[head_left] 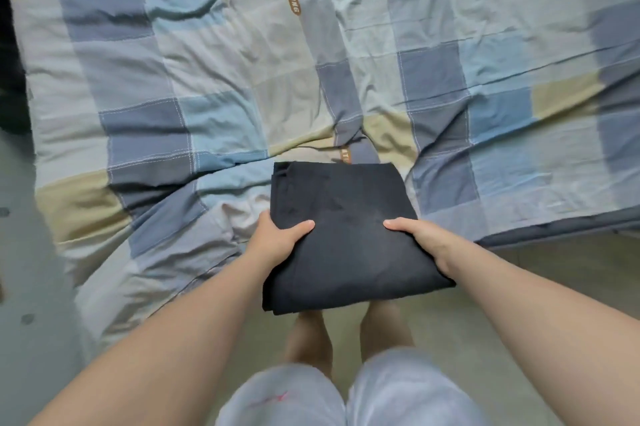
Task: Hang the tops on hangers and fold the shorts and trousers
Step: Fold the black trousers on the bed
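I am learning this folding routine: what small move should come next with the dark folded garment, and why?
Probably lay it on the checked quilt: the dark folded garment already looks fully folded, and the left hand and right hand grip its sides.

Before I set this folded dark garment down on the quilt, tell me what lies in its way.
Nothing visible does. The left hand and right hand grip the folded dark garment at its sides; the quilt ahead shows only wrinkles.
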### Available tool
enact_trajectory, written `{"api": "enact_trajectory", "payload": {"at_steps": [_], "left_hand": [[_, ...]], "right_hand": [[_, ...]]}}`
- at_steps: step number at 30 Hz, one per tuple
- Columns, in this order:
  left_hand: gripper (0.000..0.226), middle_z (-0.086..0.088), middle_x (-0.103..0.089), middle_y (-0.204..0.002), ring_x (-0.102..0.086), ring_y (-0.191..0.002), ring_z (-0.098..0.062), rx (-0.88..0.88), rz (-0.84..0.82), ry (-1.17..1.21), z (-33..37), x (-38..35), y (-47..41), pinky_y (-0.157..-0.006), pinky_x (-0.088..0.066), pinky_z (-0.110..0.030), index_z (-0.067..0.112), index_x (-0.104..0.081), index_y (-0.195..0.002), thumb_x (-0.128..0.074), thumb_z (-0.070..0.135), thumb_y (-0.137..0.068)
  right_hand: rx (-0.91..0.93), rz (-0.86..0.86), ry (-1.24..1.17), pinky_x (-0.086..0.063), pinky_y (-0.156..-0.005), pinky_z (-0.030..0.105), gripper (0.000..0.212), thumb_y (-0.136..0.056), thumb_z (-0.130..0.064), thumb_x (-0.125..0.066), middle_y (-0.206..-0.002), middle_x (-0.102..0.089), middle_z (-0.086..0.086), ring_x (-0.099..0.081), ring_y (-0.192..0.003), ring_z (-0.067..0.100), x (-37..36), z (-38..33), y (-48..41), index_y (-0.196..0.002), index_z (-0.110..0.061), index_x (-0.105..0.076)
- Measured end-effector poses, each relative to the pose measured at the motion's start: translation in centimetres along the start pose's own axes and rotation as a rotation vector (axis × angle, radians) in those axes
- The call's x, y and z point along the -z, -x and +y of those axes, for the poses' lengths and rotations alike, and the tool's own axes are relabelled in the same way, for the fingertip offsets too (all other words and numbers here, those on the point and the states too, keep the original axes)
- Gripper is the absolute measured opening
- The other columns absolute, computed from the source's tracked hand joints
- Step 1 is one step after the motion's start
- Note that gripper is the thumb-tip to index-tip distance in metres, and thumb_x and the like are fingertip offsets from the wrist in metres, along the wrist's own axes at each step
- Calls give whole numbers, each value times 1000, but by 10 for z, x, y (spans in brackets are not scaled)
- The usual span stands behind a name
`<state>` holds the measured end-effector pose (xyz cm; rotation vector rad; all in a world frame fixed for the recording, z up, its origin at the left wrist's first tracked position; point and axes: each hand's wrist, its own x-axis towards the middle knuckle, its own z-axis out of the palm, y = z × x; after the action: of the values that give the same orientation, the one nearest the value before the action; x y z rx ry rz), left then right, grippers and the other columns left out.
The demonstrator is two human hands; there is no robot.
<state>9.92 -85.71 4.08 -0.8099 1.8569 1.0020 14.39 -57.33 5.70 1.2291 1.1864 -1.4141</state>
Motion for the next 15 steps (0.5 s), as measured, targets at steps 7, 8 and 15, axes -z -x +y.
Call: {"api": "enact_trajectory", "payload": {"at_steps": [7, 8, 15], "left_hand": [[89, -10, -62, -130, -62, -113, -31, 135, -205, -262, -32, -7, 92, -102, -49, -44, 6, -53, -136, -89, 49, -67], [89, -11, -62, -130, -62, -113, -31, 132, -220, -278, -35, -10, 104, -102, -49, -44, 5, -53, -137, -89, 48, -67], [81, -5, -64, -124, -64, -107, -25, -75, -319, -402, -18, -44, 180, -99, -52, -42, 9, -51, -135, -88, 42, -71]], "right_hand": [[-108, 100, -182, -58, -59, 30, 36, -75, -38, -83, -86, -78, 9, -76, -69, 26, -4, 123, 102, -101, -15, -74], [-110, 109, -213, -56, -57, 27, 36, -75, -38, -82, -85, -78, 8, -75, -67, 25, -3, 138, 115, -101, -15, -74], [61, 283, -540, -56, -62, 28, 38, -78, -32, -81, -85, -79, 2, -76, -74, 22, 9, 222, 197, -111, -17, -67]]}}
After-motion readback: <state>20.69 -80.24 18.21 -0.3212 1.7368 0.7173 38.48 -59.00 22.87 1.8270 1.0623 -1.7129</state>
